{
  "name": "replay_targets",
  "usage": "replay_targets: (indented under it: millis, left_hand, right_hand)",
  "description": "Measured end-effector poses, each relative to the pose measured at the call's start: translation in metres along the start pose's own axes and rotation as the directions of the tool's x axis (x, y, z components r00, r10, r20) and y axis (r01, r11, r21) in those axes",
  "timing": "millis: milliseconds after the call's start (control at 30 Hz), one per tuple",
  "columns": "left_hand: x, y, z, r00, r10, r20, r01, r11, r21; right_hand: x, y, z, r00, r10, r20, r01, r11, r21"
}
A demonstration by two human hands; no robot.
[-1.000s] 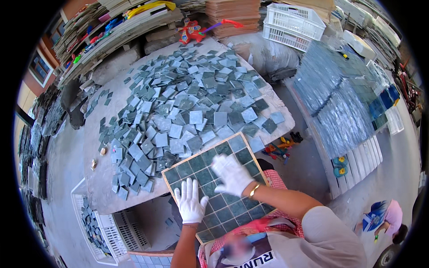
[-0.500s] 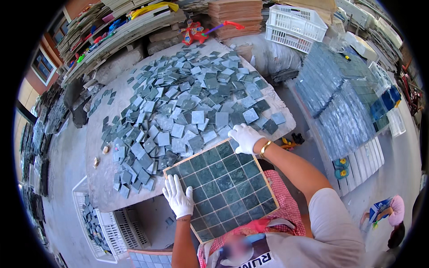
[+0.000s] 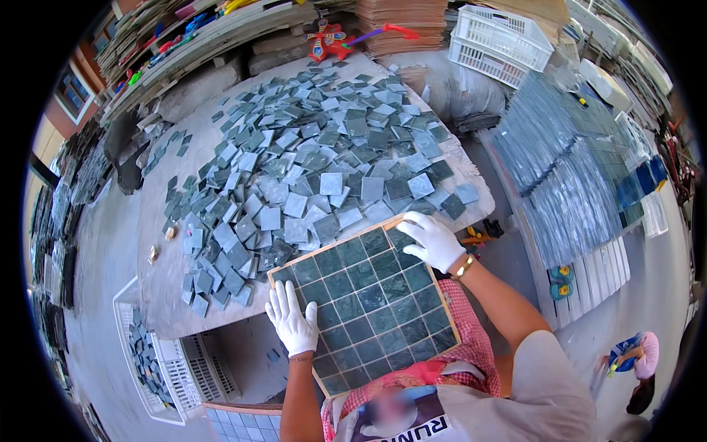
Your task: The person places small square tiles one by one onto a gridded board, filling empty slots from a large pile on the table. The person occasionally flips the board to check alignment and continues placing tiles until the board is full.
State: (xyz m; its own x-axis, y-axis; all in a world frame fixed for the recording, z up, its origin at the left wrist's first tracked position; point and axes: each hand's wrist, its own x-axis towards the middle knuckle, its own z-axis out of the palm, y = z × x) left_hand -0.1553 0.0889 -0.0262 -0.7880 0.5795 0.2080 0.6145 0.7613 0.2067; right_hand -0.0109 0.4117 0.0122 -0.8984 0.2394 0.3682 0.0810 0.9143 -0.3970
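Note:
A wood-edged tray (image 3: 340, 250) holds rows of square dark green stone tiles (image 3: 372, 298) and lies tilted against my front, at the table's near edge. My left hand (image 3: 293, 323), in a white glove, lies flat along the tray's left edge, fingers stretched and thumb apart. At the upper right corner, my gloved right hand (image 3: 436, 243) spreads its fingers over a corner tile (image 3: 401, 239), touching it and the rim beside it. Beyond the tray, a heap of loose stone tiles (image 3: 294, 205) covers much of the table (image 3: 158, 272).
White plastic crates (image 3: 177, 379) stand below the table's left side, one with tiles inside. Plastic-wrapped tile stacks (image 3: 578, 199) sit on a pallet at the right. A red toy (image 3: 328, 42) is at the table's far end. Another person (image 3: 639, 361) is low at the right.
My right hand has shifted slightly at the corner, and more of the corner tile shows. My left hand stays on the left edge. The person at the right has changed posture.

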Motion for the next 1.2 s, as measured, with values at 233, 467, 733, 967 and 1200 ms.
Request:
replay_targets:
  millis: [233,467,733,967,1200]
  left_hand:
    - [0.002,-0.001,0.001,1.000,0.000,-0.005,0.000,1.000,-0.008]
    - [-0.003,0.004,-0.004,0.999,0.019,0.045,-0.022,0.998,0.055]
    - [-0.026,0.012,-0.018,0.979,0.162,0.124,-0.161,0.987,-0.011]
    - [-0.113,-0.024,-0.021,0.970,0.202,0.137,-0.176,0.968,-0.179]
    - [-0.238,-0.053,-0.040,0.955,-0.182,0.233,0.252,0.913,-0.320]
  right_hand:
    - [0.035,-0.003,-0.001,0.960,0.218,0.179,-0.202,0.974,-0.104]
    - [-0.007,-0.047,0.035,0.949,0.037,0.313,0.060,0.954,-0.293]
    - [-0.060,-0.146,0.058,0.762,-0.336,0.553,0.407,0.913,-0.006]
    - [-0.079,-0.181,0.080,0.648,-0.602,0.466,0.556,0.793,0.251]
    - [-0.119,-0.087,0.019,0.909,-0.088,0.407,0.188,0.959,-0.211]
